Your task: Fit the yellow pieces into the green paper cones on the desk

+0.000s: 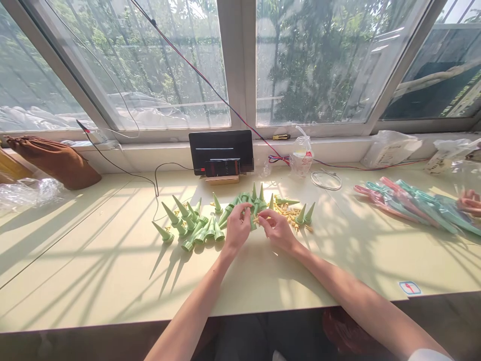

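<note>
My left hand (239, 225) is closed around a green plastic cone spike (253, 225), mostly hidden by the fingers. My right hand (277, 229) pinches a small yellow plastic piece (256, 219) close against the green spike; whether the two touch I cannot tell. To the left of my hands, several green cone spikes (209, 230) stand or lie on the table, some with yellow bits at their bases. More green spikes (254, 193) are heaped just beyond my fingers. A pile of small yellow pieces (295, 215) lies to the right, with a few spikes among them.
Behind the spikes a dark tablet (221, 143) leans upright by the window. A tied plastic bag (301, 159) and a coiled white cable (326, 180) are at the back. Pink and teal bagged items (413, 203) lie right; a brown pouch (62, 160) sits left.
</note>
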Demonstrator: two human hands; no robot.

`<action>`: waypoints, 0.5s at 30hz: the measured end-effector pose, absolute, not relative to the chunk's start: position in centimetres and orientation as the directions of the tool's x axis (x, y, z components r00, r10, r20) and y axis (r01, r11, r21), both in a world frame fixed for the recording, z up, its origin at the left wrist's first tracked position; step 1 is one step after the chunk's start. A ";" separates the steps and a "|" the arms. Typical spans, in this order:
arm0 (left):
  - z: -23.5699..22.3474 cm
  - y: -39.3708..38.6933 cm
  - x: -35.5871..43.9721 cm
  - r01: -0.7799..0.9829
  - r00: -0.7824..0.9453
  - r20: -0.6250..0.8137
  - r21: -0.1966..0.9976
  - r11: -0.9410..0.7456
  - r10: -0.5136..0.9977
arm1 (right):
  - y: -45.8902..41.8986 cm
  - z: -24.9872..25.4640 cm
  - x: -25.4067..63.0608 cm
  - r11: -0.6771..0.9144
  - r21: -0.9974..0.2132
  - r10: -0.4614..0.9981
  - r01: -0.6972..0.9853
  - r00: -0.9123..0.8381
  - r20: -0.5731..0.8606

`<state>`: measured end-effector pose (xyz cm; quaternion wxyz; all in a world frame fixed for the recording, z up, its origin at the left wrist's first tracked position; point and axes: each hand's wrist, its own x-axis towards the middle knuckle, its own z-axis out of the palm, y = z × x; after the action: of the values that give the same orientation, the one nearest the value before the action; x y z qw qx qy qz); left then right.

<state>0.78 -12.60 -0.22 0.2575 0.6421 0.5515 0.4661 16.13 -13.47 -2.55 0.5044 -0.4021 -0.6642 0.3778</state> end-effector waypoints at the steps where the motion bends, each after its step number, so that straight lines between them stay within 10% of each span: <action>1: -0.2 -12.6 0.8 0.445 -0.032 0.307 0.856 -0.261 0.951 | -13.5 -2.6 16.1 0.390 -0.909 0.916 0.149 -0.167 0.365; 15: -0.2 -12.8 1.0 0.196 0.131 0.216 0.951 -0.239 0.968 | -13.3 -2.6 16.0 0.382 -0.916 0.924 0.126 -0.057 0.377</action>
<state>0.96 -12.81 -0.17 0.4098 0.6307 0.4611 0.4708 15.96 -13.30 -2.55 0.5446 -0.4182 -0.6278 0.3665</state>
